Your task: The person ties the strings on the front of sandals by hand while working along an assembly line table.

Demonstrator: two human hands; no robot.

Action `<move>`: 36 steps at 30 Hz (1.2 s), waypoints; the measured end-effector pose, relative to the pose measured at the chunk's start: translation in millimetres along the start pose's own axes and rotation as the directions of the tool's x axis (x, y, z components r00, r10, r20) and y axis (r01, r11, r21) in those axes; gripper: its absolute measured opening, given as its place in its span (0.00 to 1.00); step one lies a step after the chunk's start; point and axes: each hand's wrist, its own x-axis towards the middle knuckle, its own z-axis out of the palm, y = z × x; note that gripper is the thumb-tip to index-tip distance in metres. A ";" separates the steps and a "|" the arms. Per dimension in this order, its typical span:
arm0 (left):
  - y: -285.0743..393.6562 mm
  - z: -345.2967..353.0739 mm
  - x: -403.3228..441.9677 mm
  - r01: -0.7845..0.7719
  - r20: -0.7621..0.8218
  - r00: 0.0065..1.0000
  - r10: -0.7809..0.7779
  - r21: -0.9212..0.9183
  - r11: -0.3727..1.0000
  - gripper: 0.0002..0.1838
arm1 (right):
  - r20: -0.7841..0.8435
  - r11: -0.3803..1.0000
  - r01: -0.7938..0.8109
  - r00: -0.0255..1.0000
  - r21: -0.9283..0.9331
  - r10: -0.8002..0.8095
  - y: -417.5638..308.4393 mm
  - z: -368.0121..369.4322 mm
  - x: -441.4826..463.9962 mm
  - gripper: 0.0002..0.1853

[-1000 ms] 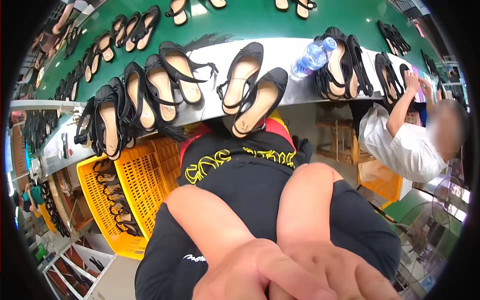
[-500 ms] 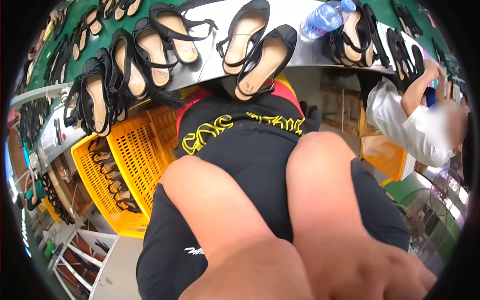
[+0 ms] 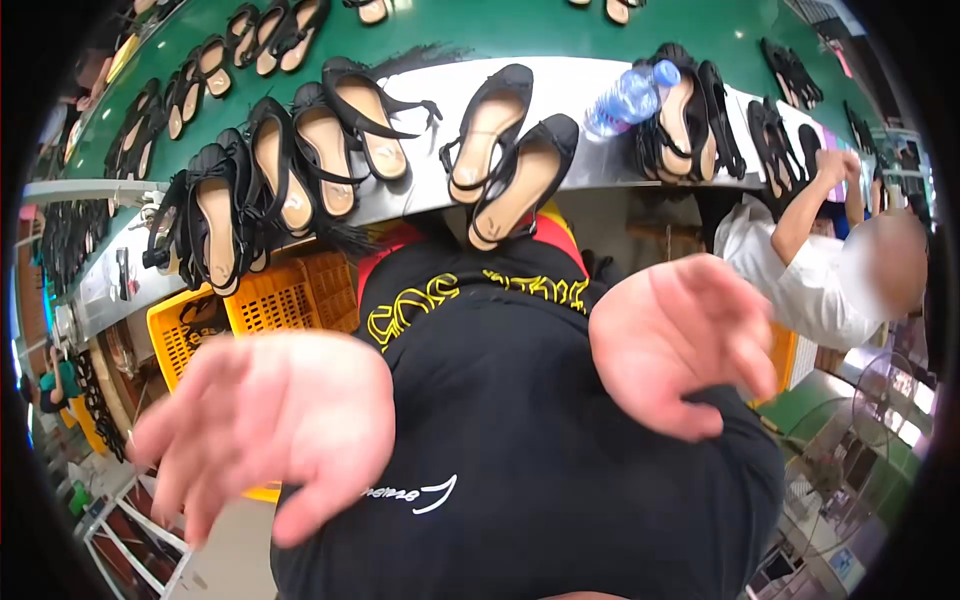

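My left hand (image 3: 290,420) is raised palm-up toward me at the left, with its fingers apart and nothing in it. Opposite it, my right hand (image 3: 675,345) is also open and bare, its fingers slightly bent and blurred. Both hover over my black shirt (image 3: 560,440), apart from each other. Beyond them, a pair of black slingback flats (image 3: 490,120) with beige insoles lies at the table's near edge, one shoe partly over the other. More black slingback shoes (image 3: 325,150) lean in a row to the left. Neither hand touches a shoe.
A water bottle (image 3: 630,98) lies on the metal table edge (image 3: 400,200) beside more shoes (image 3: 680,120). Shoes also line the green surface (image 3: 540,35) behind. A yellow crate (image 3: 265,300) stands below left. A person in white (image 3: 800,265) works at the right.
My hands have moved away from close to the camera and spread apart, palms now showing. The view has shifted, with the shoes and table appearing lower.
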 end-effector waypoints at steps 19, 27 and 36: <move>-49.6 -166.6 -98.5 -0.103 0.275 0.243 -0.930 0.961 0.257 0.17 | 0.313 0.426 0.006 0.690 -0.905 0.653 117.5 -58.7 -30.4 0.13; -51.9 -167.7 -96.4 0.076 0.239 0.088 -0.967 0.966 0.246 0.14 | 0.245 0.215 0.189 0.154 -0.958 0.957 192.3 -55.1 -32.1 0.14; -64.0 -149.5 -96.4 0.265 0.144 -0.007 -0.990 0.955 0.137 0.14 | -0.256 0.124 -0.980 0.161 -0.155 0.953 154.9 -108.4 -27.3 0.13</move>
